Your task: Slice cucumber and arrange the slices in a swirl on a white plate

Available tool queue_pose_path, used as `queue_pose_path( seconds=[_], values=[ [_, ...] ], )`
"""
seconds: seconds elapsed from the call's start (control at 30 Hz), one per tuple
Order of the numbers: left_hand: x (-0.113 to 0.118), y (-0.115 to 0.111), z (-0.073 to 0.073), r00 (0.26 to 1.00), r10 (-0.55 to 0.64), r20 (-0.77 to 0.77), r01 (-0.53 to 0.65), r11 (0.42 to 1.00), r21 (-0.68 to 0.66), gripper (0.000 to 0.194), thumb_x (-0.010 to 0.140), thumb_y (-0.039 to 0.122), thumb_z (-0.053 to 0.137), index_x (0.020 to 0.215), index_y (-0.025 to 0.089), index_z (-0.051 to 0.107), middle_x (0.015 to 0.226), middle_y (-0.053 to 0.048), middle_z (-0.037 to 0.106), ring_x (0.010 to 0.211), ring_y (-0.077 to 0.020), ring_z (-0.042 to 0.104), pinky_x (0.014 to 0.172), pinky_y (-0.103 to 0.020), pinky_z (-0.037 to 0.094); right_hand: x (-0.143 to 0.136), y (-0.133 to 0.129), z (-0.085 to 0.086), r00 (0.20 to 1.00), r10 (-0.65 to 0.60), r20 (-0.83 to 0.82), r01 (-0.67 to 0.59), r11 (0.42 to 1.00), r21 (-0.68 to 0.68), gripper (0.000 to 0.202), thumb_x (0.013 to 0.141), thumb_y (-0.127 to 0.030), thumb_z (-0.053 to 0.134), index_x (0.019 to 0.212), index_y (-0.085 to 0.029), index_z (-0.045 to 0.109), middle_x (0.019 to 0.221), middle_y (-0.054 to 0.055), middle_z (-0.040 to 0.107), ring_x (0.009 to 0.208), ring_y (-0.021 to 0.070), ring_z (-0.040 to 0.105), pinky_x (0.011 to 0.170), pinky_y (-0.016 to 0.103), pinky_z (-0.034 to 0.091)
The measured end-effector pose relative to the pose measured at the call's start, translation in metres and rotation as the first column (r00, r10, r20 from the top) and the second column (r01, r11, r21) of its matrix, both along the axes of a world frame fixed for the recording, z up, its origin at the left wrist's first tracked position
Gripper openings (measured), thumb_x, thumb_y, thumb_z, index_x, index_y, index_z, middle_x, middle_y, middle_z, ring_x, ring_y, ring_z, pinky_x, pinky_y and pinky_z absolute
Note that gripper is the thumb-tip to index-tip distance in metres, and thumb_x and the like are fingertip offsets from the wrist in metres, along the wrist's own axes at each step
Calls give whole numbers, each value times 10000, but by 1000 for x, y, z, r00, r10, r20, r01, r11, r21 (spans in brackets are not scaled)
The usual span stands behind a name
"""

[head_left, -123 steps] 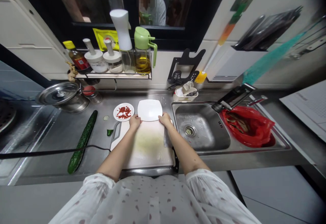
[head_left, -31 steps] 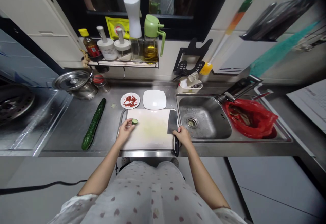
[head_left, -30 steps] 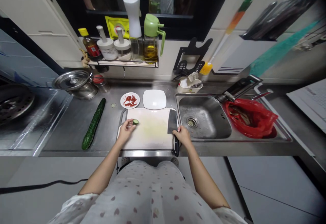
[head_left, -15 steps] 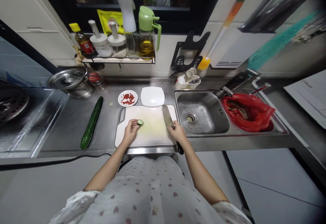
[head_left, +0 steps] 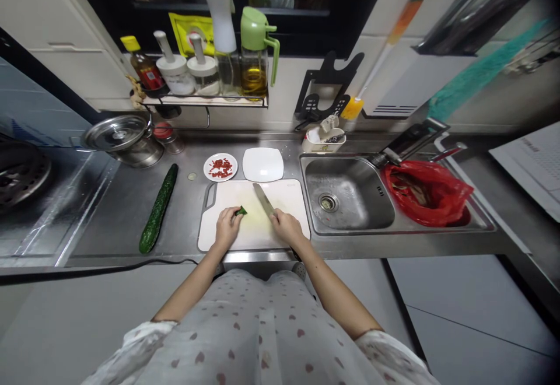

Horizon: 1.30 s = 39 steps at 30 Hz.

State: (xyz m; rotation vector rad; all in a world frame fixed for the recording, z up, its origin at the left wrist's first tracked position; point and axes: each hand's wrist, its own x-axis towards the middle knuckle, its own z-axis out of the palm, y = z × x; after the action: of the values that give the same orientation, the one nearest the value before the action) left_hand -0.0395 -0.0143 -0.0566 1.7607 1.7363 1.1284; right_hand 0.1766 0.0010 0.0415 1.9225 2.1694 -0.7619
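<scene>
On the white cutting board (head_left: pixel 210 230), my left hand (head_left: pixel 227 226) is closed around a short cucumber piece (head_left: pixel 241 211), its dark green skin showing at the fingertips. My right hand (head_left: pixel 287 227) grips a kitchen knife (head_left: pixel 263 198) near the base of the blade, which points up and left over the board. The blade is apart from the cucumber piece. A whole cucumber (head_left: pixel 158 210) lies on the steel counter left of the board. Behind the board are a small plate (head_left: pixel 207 175) of chopped red pieces and a white square plate (head_left: pixel 263 164).
Right of the board is a steel sink (head_left: pixel 350 198), with a red plastic bag (head_left: pixel 431 204) beyond it. A lidded pot (head_left: pixel 126 143) and a red-capped jar (head_left: pixel 168 138) stand at the back left. Above, a wall shelf (head_left: pixel 205 101) carries bottles and seasoning jars.
My right hand has moved left with the knife, and the blade now tilts further left, nearer the cucumber piece. In my left hand the piece has turned from its pale cut face to its green skin.
</scene>
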Motion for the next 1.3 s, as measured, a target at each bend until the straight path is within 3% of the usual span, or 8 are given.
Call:
queue_pose_path(
  seconds=[0.77, 1.3],
  values=[
    [8, -1, -5, 999, 35, 31, -36, 998, 51, 187, 887, 323, 541, 907, 225, 699, 839, -54, 625, 864, -185, 585, 828, -345, 468, -41, -13, 19, 954, 278, 113, -283, 959, 25, 329, 1004, -320, 231, 1166, -182, 482, 953, 125, 697, 937, 222, 655, 782, 309, 435],
    [8, -2, -2, 1000, 22, -1, -22, 998, 66, 195, 894, 314, 524, 795, 221, 665, 810, -46, 595, 828, -178, 558, 806, -330, 444, -47, -22, 4, 947, 290, 136, -300, 952, 64, 289, 975, -234, 266, 1131, -173, 501, 886, 120, 700, 872, 237, 672, 710, 303, 448]
  ],
)
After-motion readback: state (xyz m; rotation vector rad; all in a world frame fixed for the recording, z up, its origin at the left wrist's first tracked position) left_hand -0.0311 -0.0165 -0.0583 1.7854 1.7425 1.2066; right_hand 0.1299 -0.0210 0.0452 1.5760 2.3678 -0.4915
